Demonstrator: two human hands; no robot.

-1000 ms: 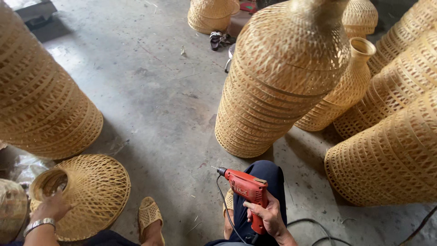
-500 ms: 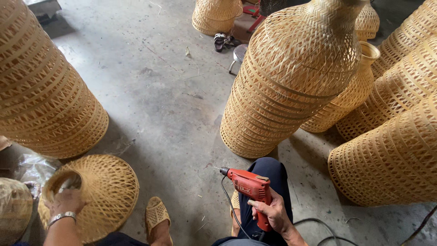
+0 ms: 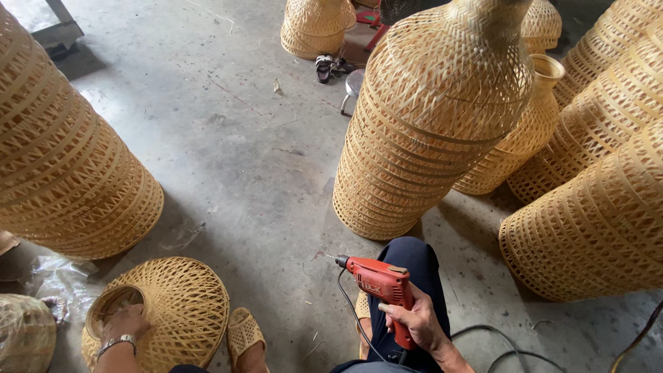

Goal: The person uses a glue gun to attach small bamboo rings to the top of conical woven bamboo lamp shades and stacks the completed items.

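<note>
Both hands grip: right hand [image 3: 414,324] drill [image 3: 380,282], left hand [image 3: 124,323] basket rim [image 3: 114,302].

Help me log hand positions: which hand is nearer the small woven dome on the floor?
Left. The left hand rests on the ring opening of the small woven dome. The right hand is off to its right, gripping the red drill over the knee.
</note>
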